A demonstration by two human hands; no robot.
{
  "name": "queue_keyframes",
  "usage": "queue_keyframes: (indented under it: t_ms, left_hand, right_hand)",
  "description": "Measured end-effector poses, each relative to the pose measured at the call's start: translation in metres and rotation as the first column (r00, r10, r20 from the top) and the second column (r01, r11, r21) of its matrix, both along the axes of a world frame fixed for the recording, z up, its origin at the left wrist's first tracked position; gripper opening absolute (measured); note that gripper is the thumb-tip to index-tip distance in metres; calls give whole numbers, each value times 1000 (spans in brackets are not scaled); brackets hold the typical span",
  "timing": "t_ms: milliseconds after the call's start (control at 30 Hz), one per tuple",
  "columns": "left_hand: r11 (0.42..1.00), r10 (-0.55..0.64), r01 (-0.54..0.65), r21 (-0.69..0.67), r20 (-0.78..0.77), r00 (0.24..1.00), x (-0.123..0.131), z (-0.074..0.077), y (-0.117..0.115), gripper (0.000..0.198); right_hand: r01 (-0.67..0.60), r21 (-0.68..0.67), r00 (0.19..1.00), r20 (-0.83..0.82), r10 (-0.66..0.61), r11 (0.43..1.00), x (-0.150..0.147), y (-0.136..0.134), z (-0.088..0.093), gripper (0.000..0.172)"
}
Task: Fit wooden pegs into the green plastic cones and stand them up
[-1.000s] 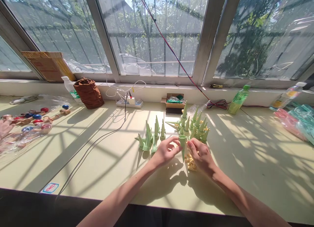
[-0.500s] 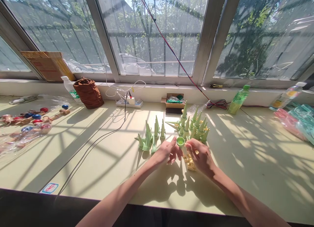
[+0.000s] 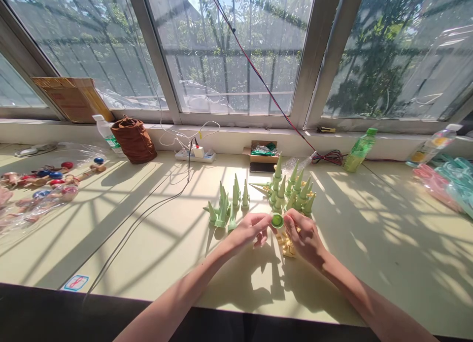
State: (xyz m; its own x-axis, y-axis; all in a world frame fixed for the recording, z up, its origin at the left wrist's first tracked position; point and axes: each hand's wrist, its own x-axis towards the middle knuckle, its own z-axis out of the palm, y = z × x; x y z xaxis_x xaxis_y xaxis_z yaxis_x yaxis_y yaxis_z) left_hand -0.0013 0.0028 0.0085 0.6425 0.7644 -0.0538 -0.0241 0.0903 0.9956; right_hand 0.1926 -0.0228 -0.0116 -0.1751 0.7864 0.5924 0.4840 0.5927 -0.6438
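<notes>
A green plastic watering spike (image 3: 277, 221), cone-shaped, is held with its round open end facing me. My left hand (image 3: 255, 227) grips its rim from the left between thumb and fingers. At the right side of that rim, my right hand (image 3: 301, 232) is closed in a pinch; what lies between its fingertips is hidden. Under the hands lies a small pile of pale yellow plastic pieces (image 3: 288, 248). Behind them stands a cluster of green spikes (image 3: 281, 190), some with yellow bits on them. Several more green spikes (image 3: 221, 209) stand to the left.
A small open carton (image 3: 263, 157) sits behind the spikes. Along the window are a power strip (image 3: 195, 155), a brown bag (image 3: 133, 141) and a green bottle (image 3: 360, 150). Wooden toys (image 3: 55, 177) lie far left, pink and teal plastic items (image 3: 449, 184) far right. A cable (image 3: 148, 204) crosses the table.
The held spike has shifted slightly right and toward me, its opening turned a little. My left thumb and fingers have moved along its rim; my right hand stays close beside it.
</notes>
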Motion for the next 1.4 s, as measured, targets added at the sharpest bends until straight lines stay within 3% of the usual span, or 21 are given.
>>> queue_keyframes:
  t_ms: [133, 367, 600, 733, 900, 1033, 1133, 1300, 1400]
  left_hand:
    - [1000, -6, 6, 9, -28, 1000, -1, 0, -1, 44]
    - [993, -65, 68, 95, -31, 997, -2, -1, -1, 51]
    - [960, 16, 15, 280, -110, 994, -1, 0, -3, 50]
    - [895, 54, 17, 446, -145, 988, -2, -2, -3, 47]
    - [765, 128, 42, 642, -216, 968, -2, -8, 0, 46]
    - [697, 239, -17, 717, -210, 948, 2, -12, 0, 42]
    - [707, 277, -77, 703, -174, 945, 4, -12, -1, 40]
    - [806, 398, -288, 517, -112, 911, 5, -9, 1, 34]
    - [891, 346, -277, 360, -142, 928, 6, -8, 3, 55]
  right_hand:
    - [6, -45, 1000, -6, -7, 999, -1, 0, 0, 36]
    - [28, -88, 999, 21, -26, 996, 0, 0, 4, 38]
    - [67, -68, 995, 77, -62, 995, 1, 2, 1, 37]
    - [76, -71, 994, 77, -71, 995, 0, 3, 1, 38]
    - [95, -73, 994, 68, -90, 993, -1, 3, 3, 39]
    - [101, -67, 994, 52, -97, 993, -1, 3, 3, 40]
    - [131, -41, 991, 20, -130, 991, -1, 3, 1, 40]
    - [182, -6, 983, -15, -182, 983, -1, 2, -2, 36]
    - [176, 0, 984, 7, -176, 984, -1, 2, -3, 34]
